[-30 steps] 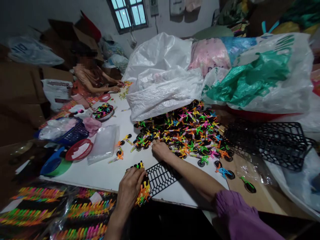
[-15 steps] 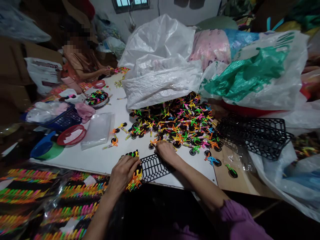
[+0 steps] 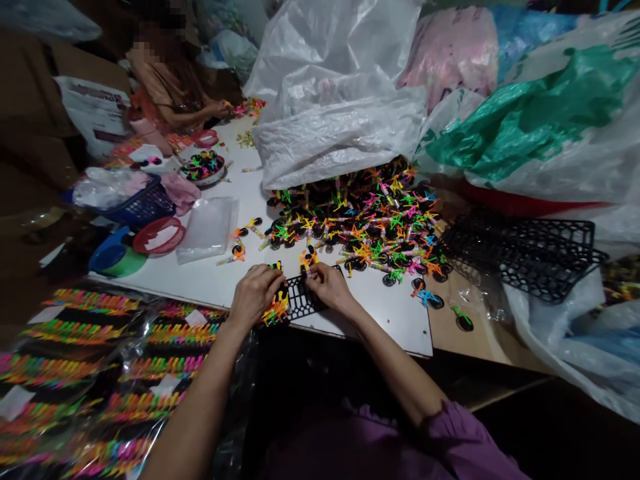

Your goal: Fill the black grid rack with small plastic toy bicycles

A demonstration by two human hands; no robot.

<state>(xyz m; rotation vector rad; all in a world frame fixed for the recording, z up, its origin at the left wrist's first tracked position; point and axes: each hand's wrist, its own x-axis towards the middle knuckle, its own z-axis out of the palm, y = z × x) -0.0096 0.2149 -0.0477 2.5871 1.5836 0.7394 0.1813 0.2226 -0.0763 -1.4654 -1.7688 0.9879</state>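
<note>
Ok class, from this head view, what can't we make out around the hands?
Left hand: its fingers hide part of the bright plastic pieces.
Right hand: covers the end of the black grid rack.
Heap of pieces: its far side is hidden by the white plastic sack.
Seated person's hand: what it holds is too small.

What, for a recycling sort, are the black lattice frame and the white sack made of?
The black lattice frame looks like moulded matt plastic, judging by its thin, even ribs. The white sack looks like thin glossy plastic film, creased and slightly see-through; the exact plastic cannot be told.
</note>
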